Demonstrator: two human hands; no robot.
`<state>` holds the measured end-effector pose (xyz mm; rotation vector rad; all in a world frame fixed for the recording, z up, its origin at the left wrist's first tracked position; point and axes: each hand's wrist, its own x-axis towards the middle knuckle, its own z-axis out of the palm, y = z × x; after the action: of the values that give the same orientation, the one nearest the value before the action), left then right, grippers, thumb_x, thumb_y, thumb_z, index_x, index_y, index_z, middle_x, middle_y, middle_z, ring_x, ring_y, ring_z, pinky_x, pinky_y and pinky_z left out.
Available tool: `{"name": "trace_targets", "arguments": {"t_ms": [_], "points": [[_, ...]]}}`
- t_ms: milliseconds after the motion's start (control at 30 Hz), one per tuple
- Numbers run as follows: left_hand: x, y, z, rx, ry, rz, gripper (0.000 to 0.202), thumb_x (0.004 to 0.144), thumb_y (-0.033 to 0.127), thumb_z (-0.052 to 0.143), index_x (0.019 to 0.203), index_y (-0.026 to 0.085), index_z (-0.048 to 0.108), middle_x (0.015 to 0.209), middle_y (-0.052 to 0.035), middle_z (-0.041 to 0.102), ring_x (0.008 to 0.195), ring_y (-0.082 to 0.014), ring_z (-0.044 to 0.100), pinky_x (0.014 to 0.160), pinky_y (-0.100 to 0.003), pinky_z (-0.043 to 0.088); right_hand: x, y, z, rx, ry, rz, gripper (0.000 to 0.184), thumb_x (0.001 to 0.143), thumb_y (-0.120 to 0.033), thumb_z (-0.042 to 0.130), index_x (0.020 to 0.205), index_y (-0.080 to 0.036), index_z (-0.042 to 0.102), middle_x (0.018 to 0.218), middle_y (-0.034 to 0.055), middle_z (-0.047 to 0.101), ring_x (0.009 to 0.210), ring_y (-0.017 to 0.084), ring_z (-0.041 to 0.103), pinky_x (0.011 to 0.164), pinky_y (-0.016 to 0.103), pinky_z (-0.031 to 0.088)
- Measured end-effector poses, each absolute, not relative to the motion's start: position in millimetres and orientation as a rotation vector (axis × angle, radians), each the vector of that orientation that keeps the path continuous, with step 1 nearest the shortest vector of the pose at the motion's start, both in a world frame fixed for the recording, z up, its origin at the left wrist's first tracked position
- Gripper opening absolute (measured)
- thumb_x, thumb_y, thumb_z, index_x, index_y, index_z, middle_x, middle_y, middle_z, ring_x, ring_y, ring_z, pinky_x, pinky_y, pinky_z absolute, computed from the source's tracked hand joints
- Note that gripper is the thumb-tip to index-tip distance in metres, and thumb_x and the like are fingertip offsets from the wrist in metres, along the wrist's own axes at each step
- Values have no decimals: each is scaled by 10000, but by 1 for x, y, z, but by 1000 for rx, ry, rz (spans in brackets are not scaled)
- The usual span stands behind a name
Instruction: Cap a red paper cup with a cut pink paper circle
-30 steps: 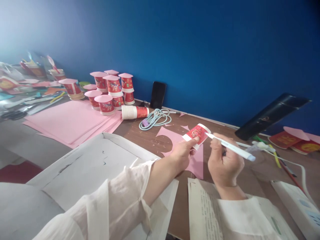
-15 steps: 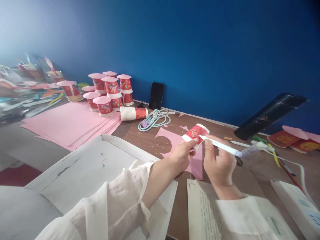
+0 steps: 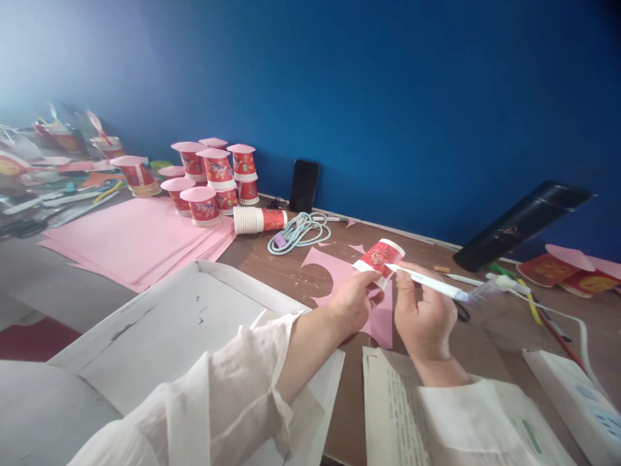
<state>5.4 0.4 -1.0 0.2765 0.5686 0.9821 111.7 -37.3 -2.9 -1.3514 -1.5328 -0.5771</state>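
Tilted on its side, a red and white paper cup (image 3: 380, 255) is held by my left hand (image 3: 354, 301), whose thumb and fingers close round its lower end. My right hand (image 3: 427, 317) is closed on a white pen (image 3: 431, 283). The pen's tip points left and meets the cup's printed side, or nearly so; I cannot tell if it touches. Beneath the hands lies a pink paper sheet (image 3: 381, 320) with rounded cut-outs. The right forearm's sleeve lies over a printed booklet (image 3: 388, 401).
Red cups topped with pink discs (image 3: 204, 206) are grouped at the back left, near pink sheets (image 3: 121, 233) and nested cups (image 3: 259, 220). A coiled cable (image 3: 301, 233), a phone (image 3: 305, 186) and a black tube (image 3: 524, 223) are by the blue wall. A white box lid (image 3: 194, 323) lies front left.
The cup and pen have barely moved; the left thumb and fingers have shifted slightly on the cup. The pen tip stays at the cup's side.
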Motion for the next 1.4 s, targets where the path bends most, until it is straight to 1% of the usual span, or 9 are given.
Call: {"name": "trace_targets", "arguments": {"t_ms": [100, 333, 500, 667, 800, 933, 1167, 1400], "points": [[5, 1, -1, 262, 540, 971, 291, 594, 180, 784, 845, 171, 637, 851, -16, 624, 726, -113, 495, 718, -280, 371, 111, -39, -2, -1350, -1552, -586, 169, 940, -256, 579, 1004, -173, 712, 947, 100, 763, 900, 242, 719, 806, 360, 541], [4, 2, 1, 148, 524, 943, 270, 636, 122, 738, 875, 175, 623, 817, -14, 593, 690, -109, 492, 682, -264, 393, 117, -42, 2, -1410, -1387, -603, 210, 947, -291, 567, 1025, -164, 714, 821, 92, 743, 766, 239, 709, 739, 373, 540], [3, 2, 2, 135, 530, 916, 209, 672, 116, 715, 861, 163, 640, 861, -34, 625, 706, -111, 511, 675, -264, 396, 118, -43, 4, -1388, -1373, -616, 209, 943, -273, 564, 1021, -148, 712, 839, 106, 744, 802, 250, 719, 745, 373, 550], [2, 3, 0, 156, 491, 924, 178, 667, 127, 724, 820, 159, 640, 811, -21, 616, 654, -99, 469, 662, -260, 382, 116, -42, 2, -1356, -1455, -651, 157, 923, -232, 588, 981, -165, 717, 903, 99, 762, 850, 250, 728, 783, 368, 560], [3, 3, -2, 168, 497, 928, 172, 663, 122, 722, 816, 150, 648, 817, -23, 626, 660, -96, 473, 675, -257, 379, 115, -41, 1, -1327, -1513, -640, 143, 911, -214, 599, 967, -165, 720, 918, 96, 766, 859, 249, 726, 809, 371, 557], [5, 3, -2, 181, 507, 948, 189, 645, 130, 740, 811, 154, 651, 805, -17, 629, 675, -103, 486, 689, -268, 375, 114, -41, 2, -1322, -1535, -626, 147, 918, -221, 593, 969, -165, 719, 886, 86, 768, 848, 244, 729, 799, 366, 555], [5, 2, -1, 225, 516, 960, 248, 629, 153, 761, 857, 148, 662, 851, -22, 638, 727, -112, 505, 716, -275, 366, 115, -39, 2, -1335, -1549, -619, 159, 927, -228, 595, 992, -162, 724, 932, 98, 769, 862, 236, 725, 819, 358, 550], [5, 2, -2, 232, 540, 978, 246, 620, 157, 768, 842, 143, 661, 860, -33, 638, 734, -117, 504, 708, -276, 353, 115, -39, 1, -1338, -1563, -601, 162, 928, -232, 587, 997, -166, 718, 937, 103, 764, 871, 251, 720, 810, 378, 552]]}}
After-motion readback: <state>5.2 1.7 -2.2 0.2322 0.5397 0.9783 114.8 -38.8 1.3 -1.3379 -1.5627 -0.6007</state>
